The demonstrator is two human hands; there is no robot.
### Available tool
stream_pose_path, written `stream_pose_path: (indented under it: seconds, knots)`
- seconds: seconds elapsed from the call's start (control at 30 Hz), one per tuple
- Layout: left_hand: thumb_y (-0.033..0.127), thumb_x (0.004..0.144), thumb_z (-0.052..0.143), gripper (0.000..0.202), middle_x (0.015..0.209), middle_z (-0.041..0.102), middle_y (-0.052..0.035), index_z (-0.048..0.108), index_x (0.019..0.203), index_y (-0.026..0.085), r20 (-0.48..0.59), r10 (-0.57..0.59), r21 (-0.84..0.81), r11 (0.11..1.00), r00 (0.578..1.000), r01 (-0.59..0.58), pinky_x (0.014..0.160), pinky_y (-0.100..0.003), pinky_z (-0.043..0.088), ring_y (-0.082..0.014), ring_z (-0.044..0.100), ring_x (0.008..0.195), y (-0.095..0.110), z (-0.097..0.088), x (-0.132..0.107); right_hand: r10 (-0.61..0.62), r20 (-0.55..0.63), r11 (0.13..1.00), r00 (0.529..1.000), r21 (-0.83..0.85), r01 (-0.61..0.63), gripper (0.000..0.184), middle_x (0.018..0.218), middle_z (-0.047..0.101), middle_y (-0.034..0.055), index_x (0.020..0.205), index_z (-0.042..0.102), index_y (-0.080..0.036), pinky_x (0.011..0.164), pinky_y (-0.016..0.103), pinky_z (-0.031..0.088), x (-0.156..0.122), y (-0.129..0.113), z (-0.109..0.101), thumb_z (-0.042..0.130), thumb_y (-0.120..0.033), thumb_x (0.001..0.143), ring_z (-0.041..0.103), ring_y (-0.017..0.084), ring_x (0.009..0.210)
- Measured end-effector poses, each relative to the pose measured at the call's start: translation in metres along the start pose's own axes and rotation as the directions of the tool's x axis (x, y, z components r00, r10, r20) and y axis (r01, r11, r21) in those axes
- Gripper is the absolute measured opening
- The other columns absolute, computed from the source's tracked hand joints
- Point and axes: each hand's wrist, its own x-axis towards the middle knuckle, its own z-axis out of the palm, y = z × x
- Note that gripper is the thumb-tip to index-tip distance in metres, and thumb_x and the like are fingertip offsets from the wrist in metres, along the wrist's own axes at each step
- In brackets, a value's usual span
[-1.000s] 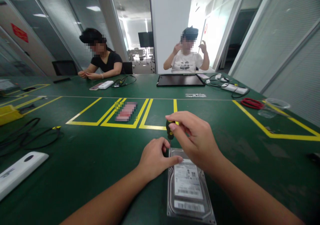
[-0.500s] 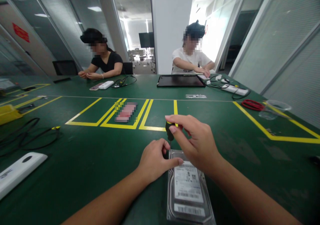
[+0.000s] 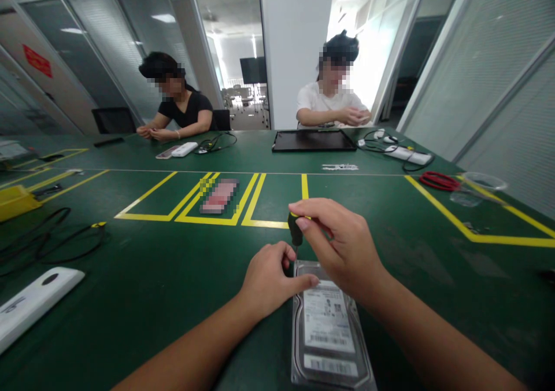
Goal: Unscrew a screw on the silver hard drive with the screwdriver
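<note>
A silver hard drive (image 3: 299,333) with white labels lies flat on the green table in front of me. My right hand (image 3: 342,238) pinches the dark handle of a small screwdriver (image 3: 295,231) between thumb and fingers. The screwdriver stands nearly upright, its shaft pointing down at the drive's far left corner; its tip is too small to make out. My left hand (image 3: 271,278) grips that same corner, thumb across the label's top and fingers curled at the side by the shaft.
Yellow tape boxes on the table (image 3: 208,220) hold a phone (image 3: 220,196). A white power bank-like case (image 3: 39,304) and black cables (image 3: 52,235) lie left, a red cable coil (image 3: 437,181) and clear plastic tub (image 3: 483,183) right. Two people sit opposite, near a dark panel (image 3: 314,140).
Both my hands keep nearly the same pose on the drive and screwdriver. Across the table, the person in white has drawn their hands up from the tabletop and together.
</note>
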Motion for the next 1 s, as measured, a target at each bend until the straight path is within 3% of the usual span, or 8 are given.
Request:
stream_pose_path:
  seconds: [0.3, 0.43, 0.73, 1.0]
  knots:
    - [0.053, 0.067, 0.077, 0.041, 0.073, 0.056, 0.0017, 0.054, 0.079, 0.021, -0.002, -0.010, 0.008, 1.000, 1.000, 0.010, 0.060, -0.029, 0.031, -0.0176, 0.050, 0.069, -0.0011, 0.0020, -0.0003, 0.033, -0.006, 0.998, 0.999, 0.053, -0.033, 0.015, 0.108, 0.064, 0.0064, 0.106, 0.069, -0.012, 0.092, 0.025, 0.047, -0.0003, -0.0021, -0.0016, 0.059, -0.015, 0.094, 0.059, 0.013, 0.104]
    - [0.054, 0.068, 0.077, 0.041, 0.073, 0.056, 0.0015, 0.055, 0.081, 0.022, -0.001, -0.005, 0.003, 1.000, 1.000, 0.005, 0.061, -0.029, 0.032, -0.0180, 0.051, 0.070, -0.0007, 0.0011, -0.0006, 0.032, 0.005, 0.999, 0.999, 0.030, -0.032, 0.014, 0.098, 0.064, 0.0033, 0.104, 0.070, -0.012, 0.086, 0.023, 0.047, 0.0002, -0.0022, -0.0013, 0.062, -0.014, 0.093, 0.059, 0.011, 0.094]
    - [0.053, 0.067, 0.079, 0.042, 0.073, 0.056, 0.0024, 0.055, 0.081, 0.022, -0.005, -0.006, 0.002, 1.000, 1.000, 0.006, 0.060, -0.030, 0.031, -0.0178, 0.050, 0.070, -0.0018, 0.0019, -0.0005, 0.030, 0.026, 0.999, 0.999, 0.044, -0.031, 0.017, 0.105, 0.069, 0.0010, 0.106, 0.070, -0.013, 0.091, 0.023, 0.047, 0.0011, -0.0034, -0.0047, 0.059, -0.011, 0.093, 0.063, 0.010, 0.101]
    - [0.055, 0.063, 0.081, 0.047, 0.073, 0.055, 0.0030, 0.054, 0.081, 0.021, 0.008, -0.042, -0.053, 0.998, 0.999, 0.042, 0.060, -0.029, 0.031, -0.0172, 0.050, 0.070, -0.0030, 0.0023, -0.0002, 0.058, 0.044, 0.997, 0.997, 0.055, -0.061, 0.013, 0.103, 0.070, -0.0021, 0.103, 0.070, -0.016, 0.086, 0.024, 0.049, 0.0017, -0.0047, -0.0058, 0.066, -0.015, 0.091, 0.064, 0.010, 0.093]
